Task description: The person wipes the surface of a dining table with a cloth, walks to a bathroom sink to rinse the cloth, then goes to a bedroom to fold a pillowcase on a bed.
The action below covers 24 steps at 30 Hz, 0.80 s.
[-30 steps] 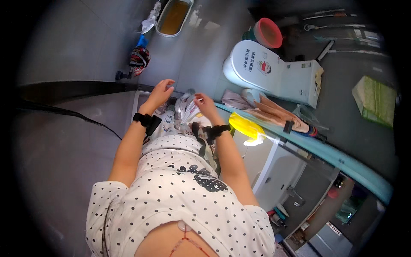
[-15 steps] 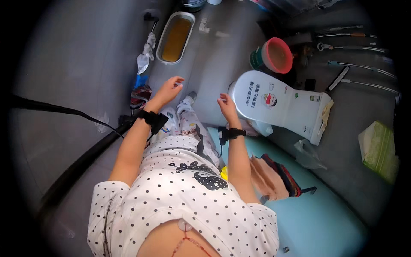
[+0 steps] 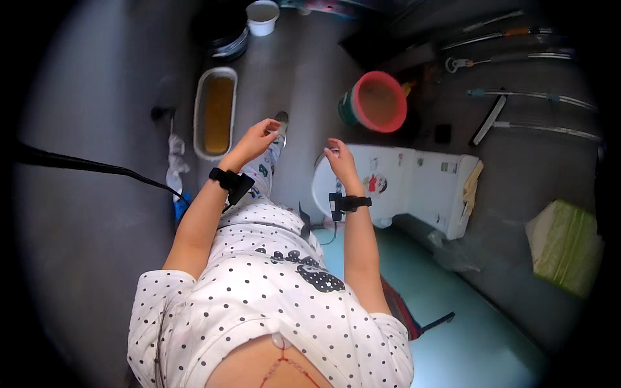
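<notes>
My left hand (image 3: 256, 140) hangs in the air before my body, fingers loosely bent and holding nothing. Beyond its fingertips one shoe (image 3: 282, 118) shows on the floor. To the right, my right hand (image 3: 340, 158) is also raised and without an object, its thumb and fingers slightly parted. In the picture it overlaps the edge of a white toilet (image 3: 420, 178) with its lid down; whether they touch I cannot tell. Black bands with small boxes circle both wrists. A whitish oblong tub (image 3: 199, 119) with brownish liquid sits to the left of my left hand.
Ahead stands a green bucket with a pink basin (image 3: 402, 103) in its top. A white pail (image 3: 262, 18) and a dark container (image 3: 223, 39) are at the far end. Several mop poles and a squeegee (image 3: 488, 121) lie right. A green-and-white tissue pack (image 3: 569, 249) is near the right wall.
I have stepped forward: the tub, basin and toilet now appear nearer and lower in the picture, and shifted left. Both hands keep about the same pose and hold nothing.
</notes>
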{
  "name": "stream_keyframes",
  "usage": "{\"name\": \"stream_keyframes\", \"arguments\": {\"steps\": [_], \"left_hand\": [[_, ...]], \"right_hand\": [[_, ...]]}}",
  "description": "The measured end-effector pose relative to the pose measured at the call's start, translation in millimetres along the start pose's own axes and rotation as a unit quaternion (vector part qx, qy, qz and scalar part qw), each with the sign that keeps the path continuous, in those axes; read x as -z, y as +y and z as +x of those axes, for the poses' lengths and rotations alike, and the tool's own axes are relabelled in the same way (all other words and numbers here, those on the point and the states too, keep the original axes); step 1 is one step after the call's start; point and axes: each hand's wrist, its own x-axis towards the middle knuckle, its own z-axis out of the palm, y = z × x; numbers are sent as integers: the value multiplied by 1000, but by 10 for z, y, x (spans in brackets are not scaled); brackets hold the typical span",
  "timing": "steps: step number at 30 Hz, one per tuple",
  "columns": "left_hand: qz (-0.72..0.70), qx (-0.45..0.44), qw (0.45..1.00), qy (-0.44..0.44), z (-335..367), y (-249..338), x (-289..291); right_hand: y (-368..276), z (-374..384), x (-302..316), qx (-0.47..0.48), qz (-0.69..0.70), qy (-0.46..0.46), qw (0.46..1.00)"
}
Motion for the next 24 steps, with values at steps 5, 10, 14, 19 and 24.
{"name": "stream_keyframes", "arguments": {"steps": [5, 10, 14, 19, 24], "left_hand": [[25, -35, 999, 29, 144, -105, -84], [-5, -46, 999, -1, 341, 232, -183], [22, -49, 998, -32, 197, 228, -198], [37, -53, 996, -68, 133, 108, -316], [27, -69, 997, 0, 183, -255, -378]], "right_hand": [[184, -36, 179, -8, -14, 29, 999], [-91, 238, 711, 32, -97, 6, 995], [83, 106, 697, 8, -109, -6, 994], [497, -193, 934, -53, -239, -15, 969], [701, -641, 1410, -210, -506, -14, 837]]}}
